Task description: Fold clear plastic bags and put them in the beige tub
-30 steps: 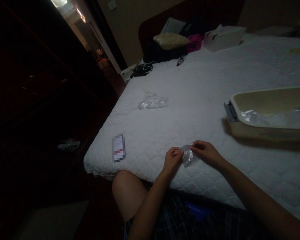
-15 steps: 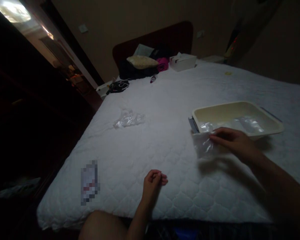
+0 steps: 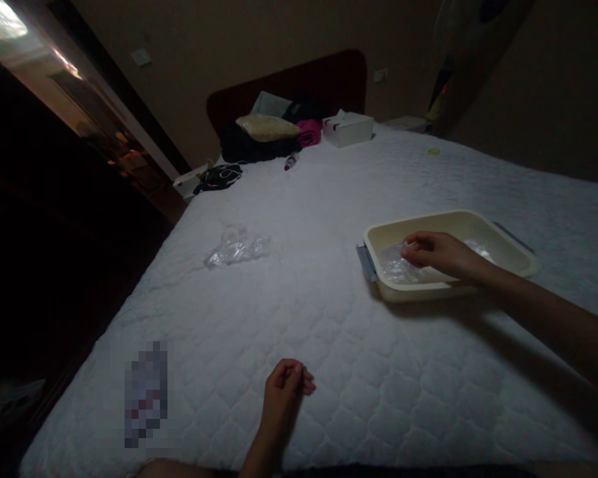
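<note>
My right hand (image 3: 431, 252) is over the cream plastic tub (image 3: 423, 292), fingers pinched on a clear plastic bag (image 3: 396, 265). The bag hangs inside the tub near its left end, and my fingers cover part of it. More clear plastic (image 3: 478, 249) lies in the tub to the right of my hand. On the white quilted bed cover (image 3: 359, 378), my left hand (image 3: 286, 382) rests with loosely curled, partly parted fingers and nothing visible in them. Further off to the left lies a crumpled clear plastic wrapper (image 3: 236, 251).
Grey handles (image 3: 367, 263) stick out at the tub's ends. A blurred-out flat item (image 3: 147, 395) lies at the bed's left front. Toward the headboard are a white box (image 3: 349, 129), a cushion (image 3: 268, 128), a rolled pink cloth (image 3: 309, 133) and a small bottle (image 3: 291, 161).
My right hand has carried the clear bag from in front of the tub's near rim to inside it. My left hand stays on the bed. The whole view has shifted slightly.
</note>
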Demonstrator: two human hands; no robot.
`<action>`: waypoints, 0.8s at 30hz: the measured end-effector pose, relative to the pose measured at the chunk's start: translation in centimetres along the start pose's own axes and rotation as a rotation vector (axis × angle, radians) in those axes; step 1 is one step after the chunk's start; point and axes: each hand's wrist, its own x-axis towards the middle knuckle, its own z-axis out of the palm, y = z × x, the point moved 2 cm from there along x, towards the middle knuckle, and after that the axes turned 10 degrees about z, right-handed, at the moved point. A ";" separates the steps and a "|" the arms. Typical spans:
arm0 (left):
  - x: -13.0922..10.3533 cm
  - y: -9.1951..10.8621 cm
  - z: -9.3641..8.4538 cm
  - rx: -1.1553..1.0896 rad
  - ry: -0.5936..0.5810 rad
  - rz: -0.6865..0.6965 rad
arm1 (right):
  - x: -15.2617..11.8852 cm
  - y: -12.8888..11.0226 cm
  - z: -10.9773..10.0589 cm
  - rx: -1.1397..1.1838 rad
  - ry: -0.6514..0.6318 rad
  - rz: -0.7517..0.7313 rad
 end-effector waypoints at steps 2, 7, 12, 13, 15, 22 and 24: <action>0.1 -0.3 -0.2 -0.001 -0.012 0.008 | 0.3 0.8 0.1 -0.185 -0.016 -0.006; 0.2 -1.1 -0.7 -0.016 -0.034 0.014 | -0.2 -0.2 -0.4 -0.649 0.062 -0.283; 0.2 -1.1 -0.7 -0.024 -0.056 0.024 | -0.7 -2.3 1.1 -0.771 -0.174 -0.273; 0.1 -1.1 -0.7 -0.023 -0.062 0.027 | -0.6 -2.3 1.6 -0.769 -0.252 -0.236; 0.1 -1.1 -0.6 -0.017 -0.074 0.034 | -0.2 -1.7 2.4 -0.785 -0.332 -0.184; 0.2 -1.0 -0.4 -0.039 -0.096 0.066 | 2.2 0.9 2.7 -0.853 -0.199 -0.209; 0.1 -0.8 -0.4 -0.044 -0.094 0.077 | 2.1 -0.1 2.8 -0.848 -0.166 -0.232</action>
